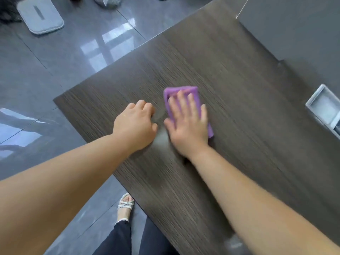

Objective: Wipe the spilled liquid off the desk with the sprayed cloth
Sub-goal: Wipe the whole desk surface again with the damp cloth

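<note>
A folded purple cloth [193,92] lies flat on the dark wood-grain desk [239,100]. My right hand [187,124] presses down on the cloth with straight, spread fingers and covers most of it. My left hand [136,124] rests on the desk just left of the cloth, fingers curled under, holding nothing. A faint dull smear of liquid [161,138] shows on the desk between the two hands. The picture is blurred by motion.
A silver cable box [323,107] is set into the desk at the right. The desk's left edge drops to a glossy grey tiled floor [64,57], where a grey flat pad [40,15] lies at the top left. My foot in a sandal [126,205] stands below the near edge.
</note>
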`<state>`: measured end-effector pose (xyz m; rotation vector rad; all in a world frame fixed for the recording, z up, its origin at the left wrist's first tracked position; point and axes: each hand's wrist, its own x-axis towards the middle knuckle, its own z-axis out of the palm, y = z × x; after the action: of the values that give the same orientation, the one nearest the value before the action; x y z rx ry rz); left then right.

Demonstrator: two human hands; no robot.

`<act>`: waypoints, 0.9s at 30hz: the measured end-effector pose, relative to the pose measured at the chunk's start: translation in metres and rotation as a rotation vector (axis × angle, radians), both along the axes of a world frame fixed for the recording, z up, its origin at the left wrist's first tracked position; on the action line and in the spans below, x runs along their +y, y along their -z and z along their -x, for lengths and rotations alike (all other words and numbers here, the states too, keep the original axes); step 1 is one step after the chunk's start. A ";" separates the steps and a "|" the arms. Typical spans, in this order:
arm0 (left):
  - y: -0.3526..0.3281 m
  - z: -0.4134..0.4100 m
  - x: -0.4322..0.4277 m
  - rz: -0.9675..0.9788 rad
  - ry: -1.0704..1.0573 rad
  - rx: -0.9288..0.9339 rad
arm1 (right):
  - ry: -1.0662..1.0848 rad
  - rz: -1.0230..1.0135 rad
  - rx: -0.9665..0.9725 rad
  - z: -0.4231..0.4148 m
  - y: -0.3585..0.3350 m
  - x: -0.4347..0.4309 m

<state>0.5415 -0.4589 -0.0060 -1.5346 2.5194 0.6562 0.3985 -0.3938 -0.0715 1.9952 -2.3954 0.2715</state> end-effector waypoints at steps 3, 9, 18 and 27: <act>0.001 -0.001 0.001 0.008 -0.012 0.008 | -0.341 -0.083 -0.031 0.012 -0.003 0.015; 0.006 -0.002 0.004 0.018 0.010 -0.023 | 0.249 -0.227 -0.049 0.125 -0.014 -0.098; 0.002 -0.016 0.003 -0.011 -0.159 0.290 | -0.126 -0.056 -0.050 -0.025 -0.004 -0.008; 0.004 -0.066 0.028 0.018 -0.152 0.181 | 0.351 -0.197 -0.065 0.026 -0.011 -0.059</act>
<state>0.6080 -0.4307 -0.0104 -1.7604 2.5585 0.8303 0.3729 -0.4527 -0.0605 1.6039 -2.8519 0.0977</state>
